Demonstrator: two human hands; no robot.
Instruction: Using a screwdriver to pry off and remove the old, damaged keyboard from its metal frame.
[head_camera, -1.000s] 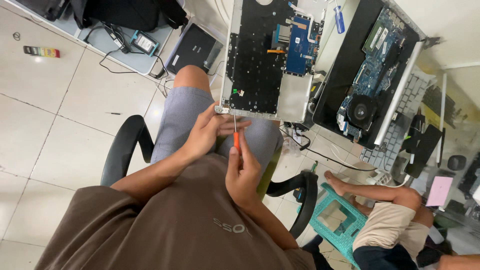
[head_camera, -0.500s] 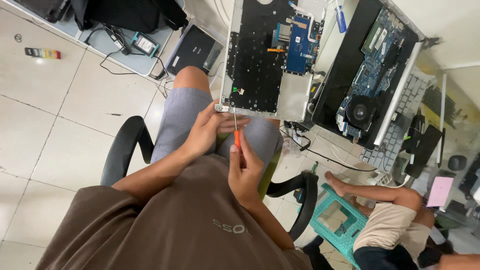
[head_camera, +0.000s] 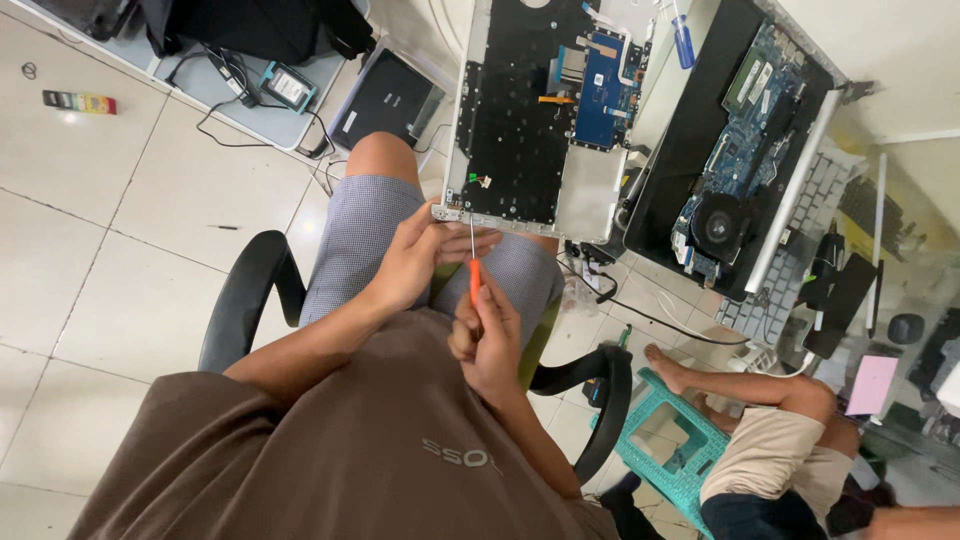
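An opened silver laptop base (head_camera: 590, 200) with a black inner plate and a blue circuit board lies on the desk edge above my knees. My left hand (head_camera: 415, 255) grips its near left corner. My right hand (head_camera: 485, 335) is closed around an orange-handled screwdriver (head_camera: 474, 275), whose thin metal shaft points up to the laptop's front edge next to my left fingers.
A second opened laptop (head_camera: 745, 160) with a fan lies to the right, with a blue-handled screwdriver (head_camera: 682, 35) at the top. I sit in a black armchair (head_camera: 245, 300). Another person's legs (head_camera: 760, 400) rest by a teal stool (head_camera: 670, 450). Cables and a drive (head_camera: 288, 85) lie on the tiled floor.
My hands and the screwdriver stay almost where they were; the right hand shifts only slightly on the handle.
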